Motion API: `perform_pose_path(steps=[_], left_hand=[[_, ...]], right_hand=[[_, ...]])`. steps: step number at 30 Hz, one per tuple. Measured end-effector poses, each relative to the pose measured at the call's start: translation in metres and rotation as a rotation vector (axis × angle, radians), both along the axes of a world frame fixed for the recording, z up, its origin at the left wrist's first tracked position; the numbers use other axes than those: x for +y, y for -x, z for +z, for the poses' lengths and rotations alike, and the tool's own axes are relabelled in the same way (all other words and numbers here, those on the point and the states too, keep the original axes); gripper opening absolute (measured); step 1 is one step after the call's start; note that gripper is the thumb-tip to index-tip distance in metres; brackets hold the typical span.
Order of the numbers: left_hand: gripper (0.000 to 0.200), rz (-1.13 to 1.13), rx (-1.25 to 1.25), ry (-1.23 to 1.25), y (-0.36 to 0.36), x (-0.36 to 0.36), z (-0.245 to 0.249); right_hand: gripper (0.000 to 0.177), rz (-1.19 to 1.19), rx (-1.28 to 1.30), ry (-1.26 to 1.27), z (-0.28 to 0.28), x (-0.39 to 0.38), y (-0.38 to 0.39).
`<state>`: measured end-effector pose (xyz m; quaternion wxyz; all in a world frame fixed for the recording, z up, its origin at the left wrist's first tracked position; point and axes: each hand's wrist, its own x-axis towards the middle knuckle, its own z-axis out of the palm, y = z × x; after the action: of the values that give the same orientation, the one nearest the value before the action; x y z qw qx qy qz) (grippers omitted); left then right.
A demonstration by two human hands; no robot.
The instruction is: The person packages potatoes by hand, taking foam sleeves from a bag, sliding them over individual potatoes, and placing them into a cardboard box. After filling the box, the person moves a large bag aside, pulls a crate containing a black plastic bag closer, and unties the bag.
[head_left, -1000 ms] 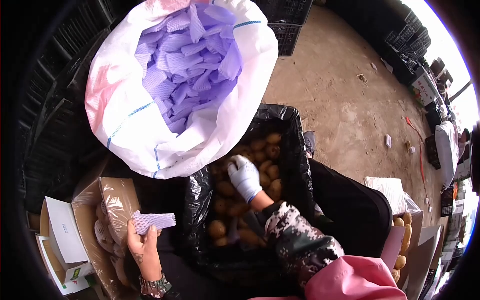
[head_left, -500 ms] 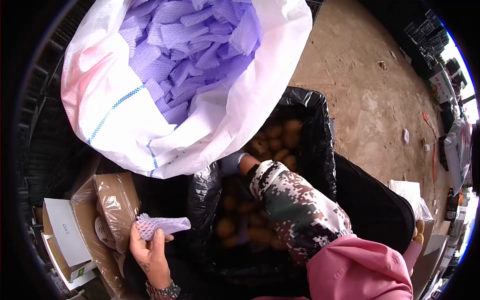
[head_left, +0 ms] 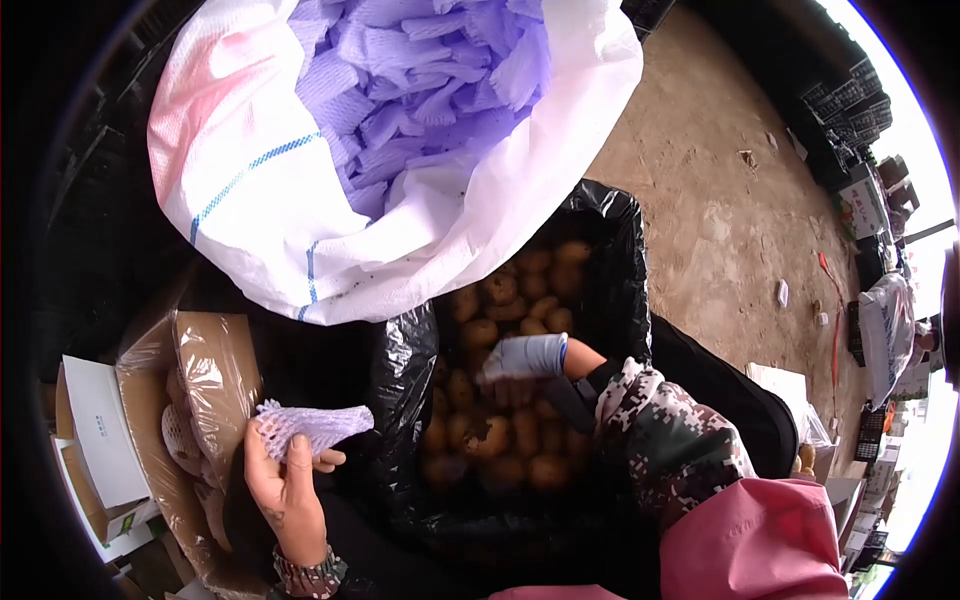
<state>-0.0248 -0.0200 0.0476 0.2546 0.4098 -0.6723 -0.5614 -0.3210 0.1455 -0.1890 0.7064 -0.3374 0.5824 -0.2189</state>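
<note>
Lilac netting [head_left: 325, 428] is in left hand [head_left: 290, 490], right hand [head_left: 524, 360] over brown produce [head_left: 487, 436] — carton print [head_left: 103, 426] illegible.

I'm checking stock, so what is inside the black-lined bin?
Inside the black-lined bin are many brown, potato-like items. The gloved right hand covers some, and whatever lies beneath the top layer is hidden.

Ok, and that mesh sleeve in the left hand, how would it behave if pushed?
The mesh sleeve is probably light for its size, given its open netting. It should flex rather than resist, since the far end looks squashed. Smooth rolling seems unlikely with that uneven taper.
</note>
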Motion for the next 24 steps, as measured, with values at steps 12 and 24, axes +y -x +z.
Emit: perform_pose_path(steps=[12, 24], left_hand=[[0.026, -0.222, 0.045, 0.045, -0.004, -0.004, -0.005], [0.031, 0.020, 0.092, 0.000, -0.002, 0.004, 0.003]], right_hand=[[0.031, -0.022, 1.299, 0.442, 0.049, -0.036, 0.002], [0.096, 0.332, 1.019, 0.072, 0.084, 0.034, -0.139]])
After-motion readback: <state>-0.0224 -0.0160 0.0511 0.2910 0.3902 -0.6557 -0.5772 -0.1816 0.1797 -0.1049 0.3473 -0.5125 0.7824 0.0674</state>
